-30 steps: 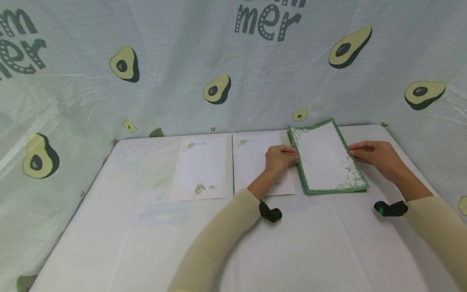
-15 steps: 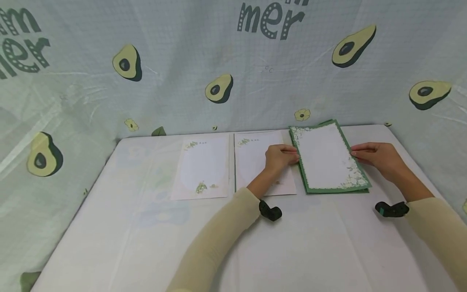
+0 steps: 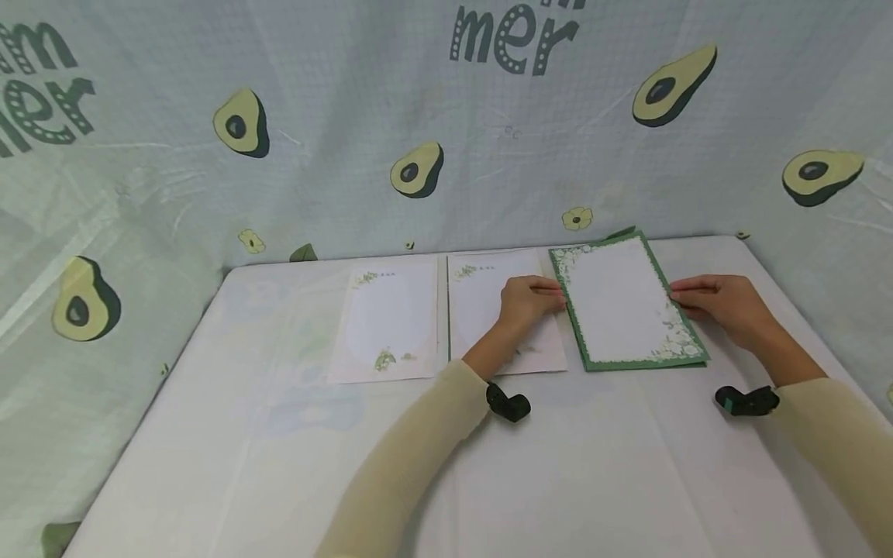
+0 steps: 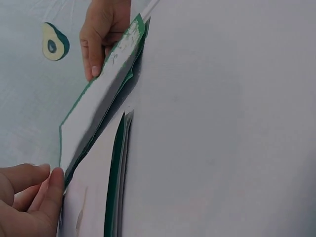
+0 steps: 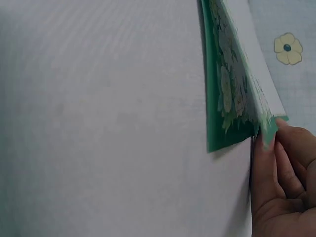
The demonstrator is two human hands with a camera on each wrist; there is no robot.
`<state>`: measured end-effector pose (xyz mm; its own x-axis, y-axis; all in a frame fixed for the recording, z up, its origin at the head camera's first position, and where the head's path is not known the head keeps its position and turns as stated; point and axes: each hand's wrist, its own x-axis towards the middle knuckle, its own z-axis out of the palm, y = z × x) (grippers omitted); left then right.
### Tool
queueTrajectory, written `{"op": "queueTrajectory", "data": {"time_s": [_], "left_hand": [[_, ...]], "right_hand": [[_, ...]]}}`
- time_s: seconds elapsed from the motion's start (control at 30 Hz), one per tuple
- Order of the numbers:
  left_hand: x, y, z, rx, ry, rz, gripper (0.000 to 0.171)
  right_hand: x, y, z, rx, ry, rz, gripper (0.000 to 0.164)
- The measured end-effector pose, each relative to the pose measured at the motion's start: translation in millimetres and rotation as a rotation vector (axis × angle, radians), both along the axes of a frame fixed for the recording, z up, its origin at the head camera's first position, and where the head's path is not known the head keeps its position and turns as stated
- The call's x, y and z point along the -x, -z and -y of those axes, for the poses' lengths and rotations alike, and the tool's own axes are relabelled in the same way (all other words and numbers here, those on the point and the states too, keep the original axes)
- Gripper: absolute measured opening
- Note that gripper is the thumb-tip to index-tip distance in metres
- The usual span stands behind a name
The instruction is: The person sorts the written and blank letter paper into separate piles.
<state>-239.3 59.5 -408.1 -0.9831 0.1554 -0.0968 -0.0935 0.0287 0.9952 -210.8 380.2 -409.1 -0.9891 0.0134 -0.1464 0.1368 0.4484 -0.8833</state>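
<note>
A green-bordered sheet of paper with white flowers printed along its edges is held over another green sheet at the right of the table. My left hand pinches its left edge between thumb and fingers, reaching over the middle pale sheet. On the opposite side my right hand pinches the right edge. From the right wrist view, the right fingers grip the raised edge of the top sheet, apart from the flowered green sheet below. The left wrist view shows the left thumb and fingers at the near corner.
Another pale sheet with leafy prints lies left of the middle one. Green paper edges show under the middle sheet. A white cloth covers the table, and an avocado-print curtain hangs behind it.
My left hand has moved slightly left, and the top green-bordered sheet has shifted left with it, covering the left edge of the sheet beneath. The right hand keeps its pinch, nearly still.
</note>
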Motion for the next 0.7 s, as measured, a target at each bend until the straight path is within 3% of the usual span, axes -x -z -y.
{"op": "queueTrajectory", "data": {"time_s": [0.1,0.2,0.3,0.47,0.6,0.7], "left_hand": [[1.4,1.6,7,0.069,0.020,-0.031,0.022],[2.3,1.1,17,0.045,0.084,-0.033,0.025],[3.6,-0.6,32,0.056,0.177,-0.041,0.028],[2.2,-5.5,70,0.187,0.318,-0.079,0.031],[-1.0,-10.3,102,0.269,0.371,-0.107,0.035],[-3.2,-13.4,123,0.338,0.346,-0.129,0.035]], "right_hand": [[1.1,-0.5,0,0.010,0.012,0.009,0.036],[2.0,-3.0,1,-0.025,0.006,0.027,0.041],[2.1,-9.0,2,-0.151,-0.013,0.033,0.051],[-2.6,-27.3,11,-0.366,-0.007,-0.018,0.046],[-9.5,-39.3,26,-0.350,-0.046,-0.051,0.044],[-13.4,-42.6,41,-0.321,-0.111,-0.046,0.045]]}}
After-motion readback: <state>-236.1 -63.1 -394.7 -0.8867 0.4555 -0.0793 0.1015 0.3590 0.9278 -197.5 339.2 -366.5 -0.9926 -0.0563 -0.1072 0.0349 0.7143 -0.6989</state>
